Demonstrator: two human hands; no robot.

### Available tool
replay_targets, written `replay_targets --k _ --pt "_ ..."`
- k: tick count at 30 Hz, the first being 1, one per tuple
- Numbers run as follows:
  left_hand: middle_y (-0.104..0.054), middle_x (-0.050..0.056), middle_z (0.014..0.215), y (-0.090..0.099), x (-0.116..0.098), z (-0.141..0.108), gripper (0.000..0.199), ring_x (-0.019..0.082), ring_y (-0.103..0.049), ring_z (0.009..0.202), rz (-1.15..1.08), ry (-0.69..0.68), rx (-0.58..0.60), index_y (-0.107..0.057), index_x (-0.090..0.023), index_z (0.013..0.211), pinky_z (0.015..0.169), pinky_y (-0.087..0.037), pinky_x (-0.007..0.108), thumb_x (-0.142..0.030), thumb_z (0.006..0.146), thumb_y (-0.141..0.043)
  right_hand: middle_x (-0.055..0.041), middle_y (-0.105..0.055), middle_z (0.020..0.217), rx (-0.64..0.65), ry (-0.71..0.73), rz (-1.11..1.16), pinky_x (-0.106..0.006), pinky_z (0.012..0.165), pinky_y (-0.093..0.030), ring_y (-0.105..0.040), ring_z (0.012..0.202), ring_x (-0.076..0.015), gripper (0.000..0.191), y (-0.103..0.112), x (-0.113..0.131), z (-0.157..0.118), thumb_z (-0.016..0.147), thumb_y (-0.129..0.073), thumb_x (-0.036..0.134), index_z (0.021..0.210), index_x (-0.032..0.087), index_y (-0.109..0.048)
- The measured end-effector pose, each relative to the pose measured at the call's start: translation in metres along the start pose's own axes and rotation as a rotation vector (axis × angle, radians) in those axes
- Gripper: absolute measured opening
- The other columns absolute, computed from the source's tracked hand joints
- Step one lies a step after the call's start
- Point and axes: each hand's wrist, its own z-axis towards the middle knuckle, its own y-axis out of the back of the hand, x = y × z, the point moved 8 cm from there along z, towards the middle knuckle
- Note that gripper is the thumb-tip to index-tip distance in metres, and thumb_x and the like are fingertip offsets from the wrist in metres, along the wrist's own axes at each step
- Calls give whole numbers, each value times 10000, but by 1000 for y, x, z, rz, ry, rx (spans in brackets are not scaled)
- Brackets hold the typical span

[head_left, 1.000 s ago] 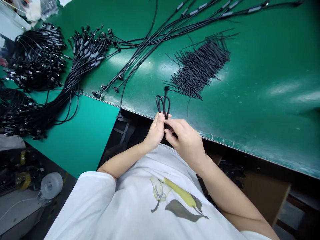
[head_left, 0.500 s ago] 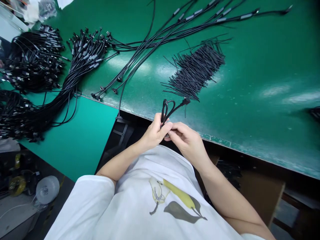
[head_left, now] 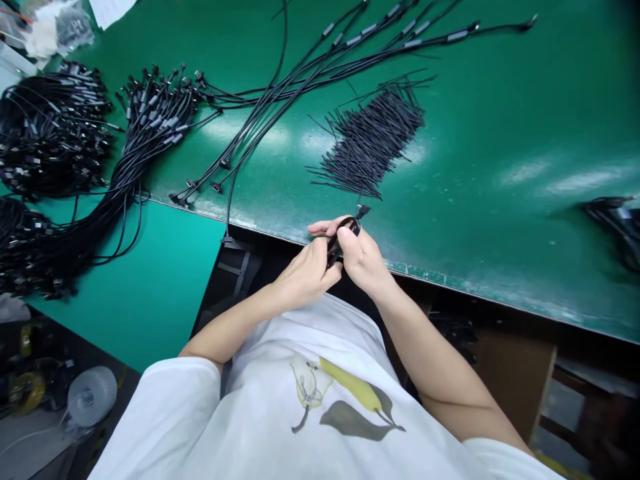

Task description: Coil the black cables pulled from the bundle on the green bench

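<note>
Near the front edge of the green table, both hands close on one coiled black cable (head_left: 351, 228). My left hand (head_left: 314, 270) grips its lower left side, fingers bent. From the right, my right hand (head_left: 361, 252) wraps round the coil with the thumb on top; some of its fingers reach out behind the cable. A black connector sticks up past the right hand. Just beyond lies a pile of short black ties (head_left: 375, 143). Long black cables with grey sleeves (head_left: 280, 100) stretch across the table behind.
Bundled black cables (head_left: 135, 153) and a coiled heap (head_left: 50, 133) lie at the left, partly over a lower green board (head_left: 145, 280). More black cables (head_left: 617, 230) rest at the far right. The table's front edge (head_left: 450, 283) runs close to my hands.
The cable's upright loops have been drawn down into a tighter coil between the hands. My right hand has moved up and round it. The view has shifted slightly to the right.
</note>
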Motion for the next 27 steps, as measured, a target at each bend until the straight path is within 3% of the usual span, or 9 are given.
replay_targets --k 2,4,6,9,12,15,19,22,27 --pt "-564 191 1351 -4 6 0 599 313 -571 1284 -211 48 138 -339 -147 1453 1060 -470 498 -305 913 -544 -79 -717 1116 71 -54 45 -384 939 -537 -674 1068 -202 433 -1 -6 -1 994 -359 627 930 223 -503" --pt "-642 157 1236 -10 12 0 648 278 -665 1127 -487 104 245 -380 -167 1454 982 -527 472 -325 874 -623 -76 -714 1126 132 -144 94 -312 716 -571 -700 888 -178 453 -2 -12 -4 978 -365 660 942 227 -497" --pt "-703 126 1084 -17 14 1 587 230 -713 962 -761 154 330 -531 -155 1324 908 -563 424 -347 805 -730 -71 -714 1127 178 -230 131 -250 479 -486 -633 602 -116 479 -3 -15 -7 956 -377 695 952 230 -488" --pt "-734 115 936 -23 16 1 467 194 -720 847 -1027 249 409 -676 -116 1000 853 -577 369 -374 664 -874 -61 -723 1075 205 -272 159 -217 348 -364 -462 394 -48 497 -3 -12 -8 935 -402 716 959 225 -482" --pt "-717 81 857 -27 14 -4 464 172 -710 801 -1173 333 464 -686 -106 875 831 -585 349 -372 584 -930 -62 -716 1078 271 -295 223 -208 332 -362 -469 390 -45 484 -6 -9 -9 920 -452 706 964 224 -474" --pt "-662 21 816 -33 11 -9 473 157 -692 793 -1276 397 472 -662 -131 909 840 -595 385 -333 581 -935 -73 -702 1110 358 -342 345 -231 381 -442 -561 488 -85 472 -14 -11 -10 905 -492 695 956 226 -475" --pt "-619 6 798 -37 3 -6 458 137 -658 672 -1292 284 439 -582 -155 923 605 -541 273 -371 652 -882 -72 -703 1066 278 -346 359 -248 540 -515 -622 672 -121 458 -11 -18 -6 908 -514 669 895 212 -511" --pt "-591 -3 772 -38 3 -5 424 79 -560 585 -1316 256 414 -551 -161 909 514 -427 207 -351 680 -852 -63 -696 1067 238 -305 254 -227 572 -483 -579 674 -95 480 -6 -22 -3 916 -501 677 889 200 -546" --pt "-529 -17 748 -42 4 -6 400 68 -508 601 -1420 349 431 -590 -152 944 543 -408 201 -311 664 -828 -67 -706 1024 288 -327 329 -208 492 -378 -472 567 -56 470 -5 -23 3 850 -622 641 838 176 -560"
